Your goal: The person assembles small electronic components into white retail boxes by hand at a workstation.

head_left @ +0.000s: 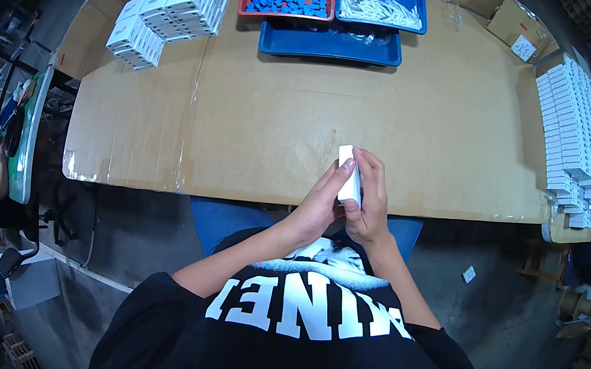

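Observation:
A white, block-shaped piece (350,186) is held upright between my two hands, just over the table's near edge. My left hand (319,200) grips its left side, thumb pressed near the top. Around the far and right side curl the fingers of my right hand (372,198), its thumb at the lower end. Both hands are closed on the piece and cover much of it; its exact kind is not clear. Beneath it lies the cardboard-covered table (266,124).
Stacked white pieces stand at far left (177,5) and along the right edge (570,130). At the back are a red tray (245,6) of blue parts, a blue tray (420,17) of slim white parts, and a lower blue tray (327,52). People work at both sides.

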Motion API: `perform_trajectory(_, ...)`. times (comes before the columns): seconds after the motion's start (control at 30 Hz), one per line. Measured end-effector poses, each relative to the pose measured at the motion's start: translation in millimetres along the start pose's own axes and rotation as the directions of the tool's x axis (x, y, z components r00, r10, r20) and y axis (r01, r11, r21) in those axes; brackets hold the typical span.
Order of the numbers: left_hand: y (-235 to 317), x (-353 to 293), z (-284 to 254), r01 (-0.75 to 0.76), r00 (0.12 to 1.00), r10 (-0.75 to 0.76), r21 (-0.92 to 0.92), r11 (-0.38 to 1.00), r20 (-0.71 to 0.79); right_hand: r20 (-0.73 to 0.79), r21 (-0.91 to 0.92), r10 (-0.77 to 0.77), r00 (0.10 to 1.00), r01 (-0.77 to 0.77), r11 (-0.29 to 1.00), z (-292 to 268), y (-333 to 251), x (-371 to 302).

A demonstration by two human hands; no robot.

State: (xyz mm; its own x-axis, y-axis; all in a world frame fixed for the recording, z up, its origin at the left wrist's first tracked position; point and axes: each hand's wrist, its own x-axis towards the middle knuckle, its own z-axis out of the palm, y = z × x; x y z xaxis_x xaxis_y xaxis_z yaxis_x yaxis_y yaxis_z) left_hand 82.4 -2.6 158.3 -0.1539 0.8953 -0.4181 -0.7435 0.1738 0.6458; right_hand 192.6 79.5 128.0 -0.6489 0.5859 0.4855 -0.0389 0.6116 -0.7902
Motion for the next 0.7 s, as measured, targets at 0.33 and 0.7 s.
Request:
perform_trajectory(0.33, 9, -12, 6, 0.037, 0.994, -0.034, 0.021, 0.999, -0.106, -0.009, -0.007, -0.097, 0.995, 0.097, 0.995, 8, 1, 2)
perform_trajectory(0.7, 16, -12, -26, -0.071, 0.980, 0.080, 0.055, 0.996, -0.182, 0.000, 0.026, -0.196, 0.981, 0.196, 0.980, 51, 15, 24)
